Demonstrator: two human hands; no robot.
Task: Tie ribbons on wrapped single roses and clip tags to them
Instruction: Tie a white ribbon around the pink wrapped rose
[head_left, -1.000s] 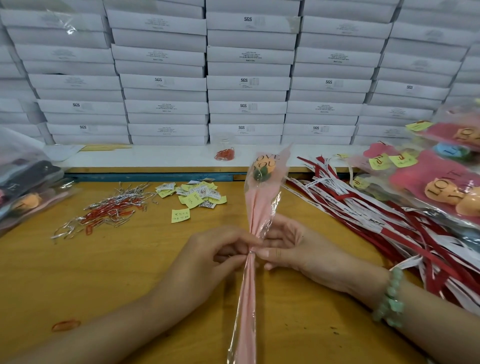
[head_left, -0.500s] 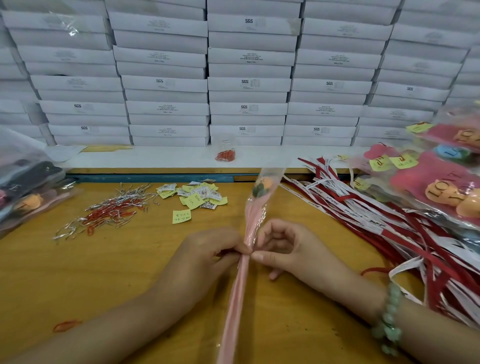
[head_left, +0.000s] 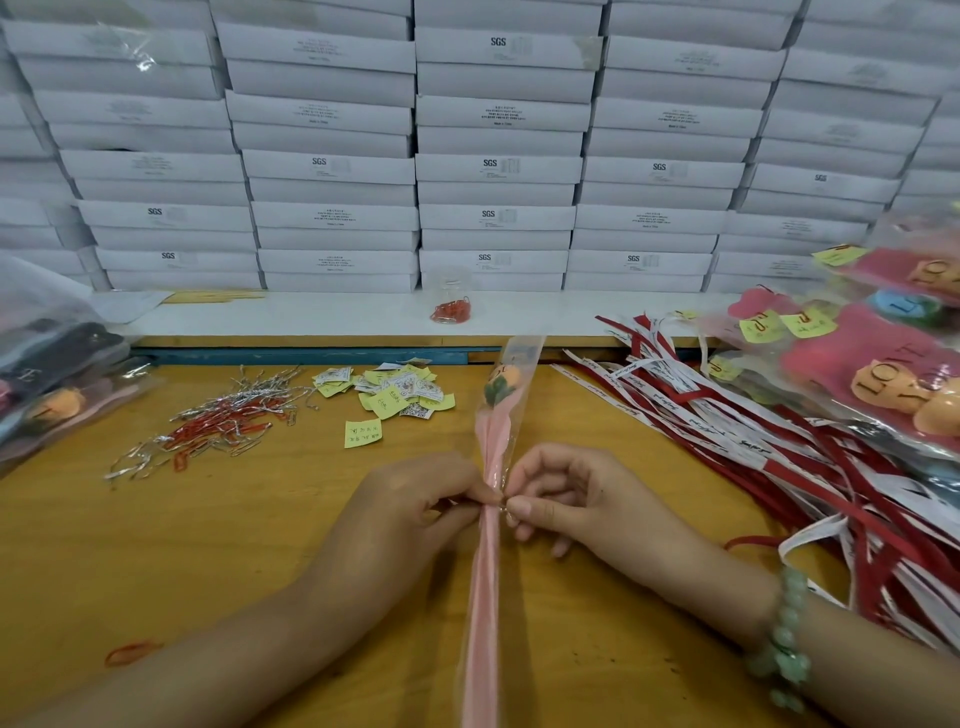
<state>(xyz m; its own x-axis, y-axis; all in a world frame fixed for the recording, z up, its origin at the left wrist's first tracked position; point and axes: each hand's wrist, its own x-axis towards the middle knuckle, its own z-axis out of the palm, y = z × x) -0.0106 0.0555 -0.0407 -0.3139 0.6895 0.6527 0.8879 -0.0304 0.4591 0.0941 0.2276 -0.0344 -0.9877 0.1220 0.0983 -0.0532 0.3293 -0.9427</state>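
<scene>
A single wrapped rose (head_left: 493, 441) in clear and pink film lies along the wooden table (head_left: 208, 545), its orange bloom pointing away from me. My left hand (head_left: 410, 514) and my right hand (head_left: 566, 499) meet at the gathered neck of the wrap, each pinching it with thumb and fingertips. Something thin and shiny shows between the fingertips; what it is cannot be told. A pile of red and white ribbons (head_left: 779, 447) spreads at the right. Yellow and white tags (head_left: 389, 395) lie beyond the hands.
Silver twist ties and red paper clips (head_left: 218, 421) are scattered at the left. A small clear cup of red clips (head_left: 451, 306) stands on the white ledge. Bags of wrapped roses lie at the far left (head_left: 47, 374) and right (head_left: 883, 364). Stacked white boxes (head_left: 493, 156) form the back wall.
The rose has dropped from tilted up to lying nearly flat on the table, its bloom lower and farther away. Both hands stayed pinched at the neck of the wrap.
</scene>
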